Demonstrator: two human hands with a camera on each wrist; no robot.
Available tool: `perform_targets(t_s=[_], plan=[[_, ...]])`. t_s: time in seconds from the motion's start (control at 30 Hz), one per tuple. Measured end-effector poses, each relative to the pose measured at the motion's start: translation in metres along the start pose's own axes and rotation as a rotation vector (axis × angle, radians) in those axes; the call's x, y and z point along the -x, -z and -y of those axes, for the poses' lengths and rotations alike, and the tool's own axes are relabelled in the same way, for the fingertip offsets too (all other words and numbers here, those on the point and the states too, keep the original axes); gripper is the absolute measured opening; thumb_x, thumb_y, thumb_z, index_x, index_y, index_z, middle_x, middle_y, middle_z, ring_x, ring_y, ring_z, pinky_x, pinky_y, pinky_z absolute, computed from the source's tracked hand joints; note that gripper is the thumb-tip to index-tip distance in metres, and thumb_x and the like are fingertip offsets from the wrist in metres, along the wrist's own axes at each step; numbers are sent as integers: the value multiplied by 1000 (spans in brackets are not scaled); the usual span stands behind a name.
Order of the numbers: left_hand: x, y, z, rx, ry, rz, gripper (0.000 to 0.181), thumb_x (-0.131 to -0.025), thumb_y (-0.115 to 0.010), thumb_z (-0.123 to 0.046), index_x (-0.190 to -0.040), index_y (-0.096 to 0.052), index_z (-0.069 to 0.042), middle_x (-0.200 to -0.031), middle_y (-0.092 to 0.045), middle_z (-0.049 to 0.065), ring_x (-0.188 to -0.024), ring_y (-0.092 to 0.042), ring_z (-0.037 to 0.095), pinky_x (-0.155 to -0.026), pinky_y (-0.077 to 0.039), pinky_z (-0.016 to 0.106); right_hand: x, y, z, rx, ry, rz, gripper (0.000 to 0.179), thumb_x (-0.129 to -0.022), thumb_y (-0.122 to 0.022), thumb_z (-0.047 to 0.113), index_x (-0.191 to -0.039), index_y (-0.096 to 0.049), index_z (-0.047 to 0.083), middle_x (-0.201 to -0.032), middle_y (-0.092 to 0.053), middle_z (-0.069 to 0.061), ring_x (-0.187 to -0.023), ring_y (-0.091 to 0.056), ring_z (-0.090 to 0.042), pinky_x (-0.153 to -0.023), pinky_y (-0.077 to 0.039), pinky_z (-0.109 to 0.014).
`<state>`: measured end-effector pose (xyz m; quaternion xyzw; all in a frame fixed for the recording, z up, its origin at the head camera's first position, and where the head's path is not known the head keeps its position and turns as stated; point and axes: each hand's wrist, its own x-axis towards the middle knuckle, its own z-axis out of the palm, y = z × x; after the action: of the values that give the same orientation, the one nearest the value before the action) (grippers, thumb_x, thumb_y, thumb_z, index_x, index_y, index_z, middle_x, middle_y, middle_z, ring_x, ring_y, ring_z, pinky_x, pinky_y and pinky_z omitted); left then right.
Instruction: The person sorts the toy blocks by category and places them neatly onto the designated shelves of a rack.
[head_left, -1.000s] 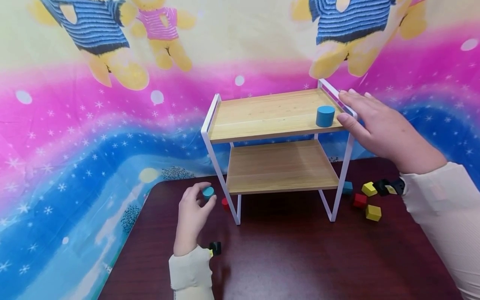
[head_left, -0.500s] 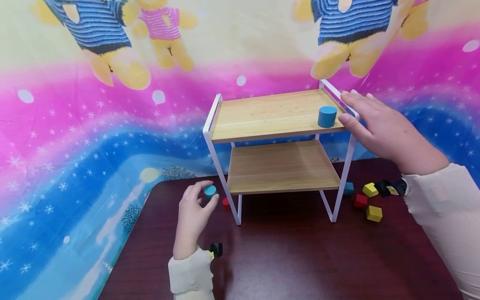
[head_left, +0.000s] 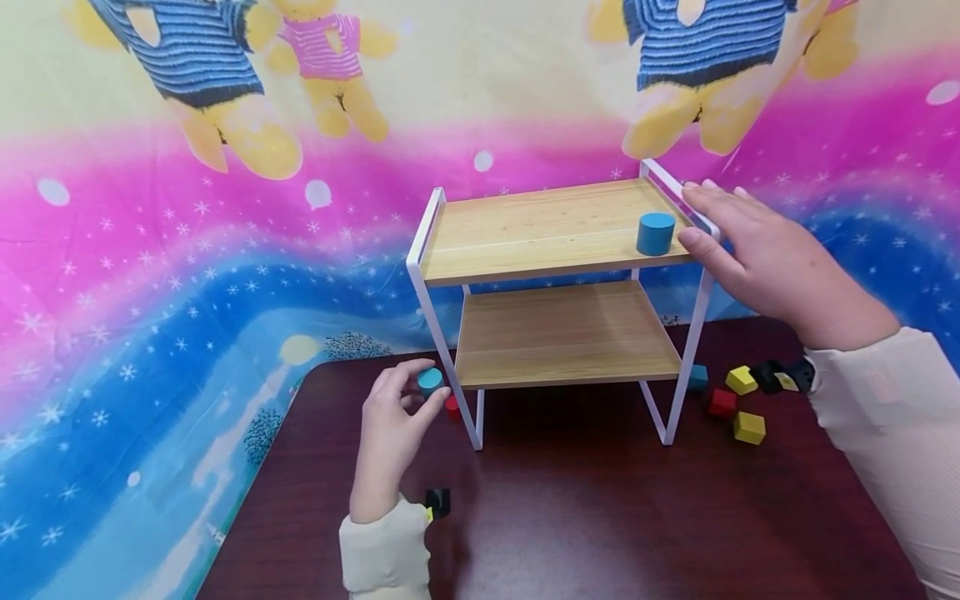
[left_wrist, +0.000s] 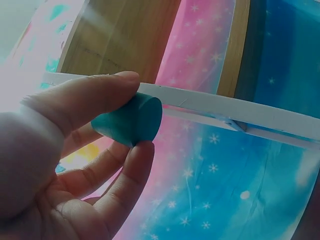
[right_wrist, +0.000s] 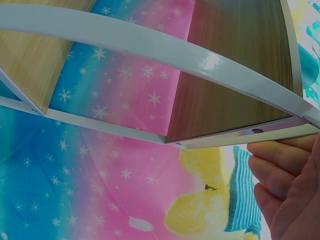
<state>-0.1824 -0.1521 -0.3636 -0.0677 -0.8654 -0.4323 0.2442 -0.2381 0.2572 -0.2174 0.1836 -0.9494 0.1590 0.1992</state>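
The left hand (head_left: 390,425) pinched a blue cylinder (head_left: 430,381) — just outside the rack (head_left: 540,229). The right hand (head_left: 783,262) (fingers extended) rested against the opposite rail (head_left: 663,177).

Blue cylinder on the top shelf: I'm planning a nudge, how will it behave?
Standing on a flat end, the blue cylinder probably slides rather than rolls. Squat, it seems unlikely to tip. It stands near the front of the top shelf, so might fall there.

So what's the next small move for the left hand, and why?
Perhaps raise the small blue cylindrical block toward the pale wooden top board: the left hand pinches it outside the white side frame, while a second blue cylinder already stands near that board's right end.
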Motion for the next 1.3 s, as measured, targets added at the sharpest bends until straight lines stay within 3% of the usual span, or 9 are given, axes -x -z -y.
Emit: perform_targets(t_s=[0.97,1.3], plan=[[3,-10,-17,19,-51,16,43,-85,-84,-17,-125,-68,-11,-113,-62,7,-94,-67,19,-83,-60,34,-2,1,-1,5,5,17,68,-106,-45,45,-164,-19,19,-167,-20,-19,-152,-16,-46,-94,-36,-81],[2,-16,-17,37,-112,-3,44,-86,-83,-16,-126,-68,-10,-115,-62,8,-100,-69,20,-85,-60,33,-3,1,-2,6,2,13,68,-106,-44,45,-164,-19,19,-167,-20,-18,-152,-16,-46,-93,-36,-81]])
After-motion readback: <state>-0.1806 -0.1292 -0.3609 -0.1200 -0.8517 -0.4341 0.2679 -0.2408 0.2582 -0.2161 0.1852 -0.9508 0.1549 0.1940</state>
